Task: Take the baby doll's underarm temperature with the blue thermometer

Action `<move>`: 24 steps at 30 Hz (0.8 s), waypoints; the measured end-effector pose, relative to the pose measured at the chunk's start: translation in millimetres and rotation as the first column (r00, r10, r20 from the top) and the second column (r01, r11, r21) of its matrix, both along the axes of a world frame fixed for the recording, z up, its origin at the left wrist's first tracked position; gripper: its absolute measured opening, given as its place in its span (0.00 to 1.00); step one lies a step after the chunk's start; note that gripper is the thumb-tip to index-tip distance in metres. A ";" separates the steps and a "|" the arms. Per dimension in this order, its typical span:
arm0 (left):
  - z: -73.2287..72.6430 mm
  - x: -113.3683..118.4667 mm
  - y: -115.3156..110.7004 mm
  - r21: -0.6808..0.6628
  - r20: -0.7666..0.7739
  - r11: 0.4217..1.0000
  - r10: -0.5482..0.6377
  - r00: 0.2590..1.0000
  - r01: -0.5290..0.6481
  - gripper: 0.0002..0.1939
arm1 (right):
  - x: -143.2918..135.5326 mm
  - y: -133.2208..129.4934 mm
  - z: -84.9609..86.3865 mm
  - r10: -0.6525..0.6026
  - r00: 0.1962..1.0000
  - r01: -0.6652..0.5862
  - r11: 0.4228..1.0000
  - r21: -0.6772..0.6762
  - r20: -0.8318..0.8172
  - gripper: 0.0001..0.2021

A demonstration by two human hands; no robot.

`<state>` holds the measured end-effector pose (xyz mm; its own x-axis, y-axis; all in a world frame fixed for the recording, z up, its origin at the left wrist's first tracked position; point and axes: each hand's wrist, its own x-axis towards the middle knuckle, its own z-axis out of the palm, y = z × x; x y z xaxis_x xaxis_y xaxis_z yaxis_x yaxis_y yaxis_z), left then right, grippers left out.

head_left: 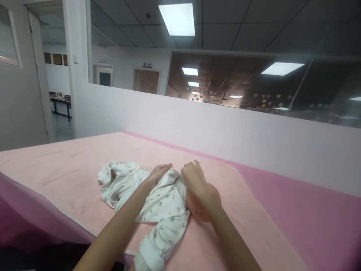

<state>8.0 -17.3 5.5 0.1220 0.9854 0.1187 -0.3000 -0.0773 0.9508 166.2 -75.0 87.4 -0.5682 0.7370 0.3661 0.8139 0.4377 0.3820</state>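
- Forearms: left forearm (111, 231) and right forearm (232, 233) extend from the near edge toward the far side, one on each side of the doll's upper body.
- Doll (169, 201): located on the pink mat (76, 171), between and beneath the hands. Head (194, 207) to the right, lower body to the left. An ear shows on the near side of the head; the right wrist covers part of the head.
- Garment (153, 210): white, with small green, pink and grey prints. Worn on the doll; loose and bunched at the left end.
- Near sleeve (166, 237): extends from the shoulder toward the near edge, with a plain pale cuff at its end.
- Left hand (158, 174): laid on the far side of the garment, fingers directed far and right. Whether the cloth is grasped cannot be determined.
- Right hand (194, 177): positioned at the collar, beside the head, fingers bent. Grip on the collar cannot be confirmed; the contact area is hidden.
- Support: mat spread over a darker pink cover (299, 205), exposed to the right and along the near left edge. Small white tag (234, 169) at the mat's far right.
- Surroundings: white wall (203, 130) on the far side, fitted with a wide window (239, 37); grey door (19, 101) at far left.
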 end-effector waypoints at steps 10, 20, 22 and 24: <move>13.8 -1.1 -20.7 0.152 -0.512 0.893 -0.295 0.807 0.423 0.10 | 81.0 -41.7 69.2 0.063 0.667 -0.209 0.972 -0.105 -0.742 0.08; 5.7 -4.0 -10.7 0.284 0.405 0.947 -0.262 0.876 0.152 0.14 | 60.0 2.0 37.6 0.010 0.403 -0.499 0.841 -0.210 -0.915 0.11; 4.6 -5.1 -8.8 0.232 0.502 0.965 -0.226 0.835 0.122 0.11 | 55.3 6.4 31.5 -0.003 0.402 -0.507 0.832 -0.226 -0.916 0.11; 4.8 -6.0 -8.0 0.198 0.544 0.974 -0.201 0.815 0.108 0.10 | 52.2 8.5 27.7 0.001 0.416 -0.510 0.828 -0.233 -0.909 0.10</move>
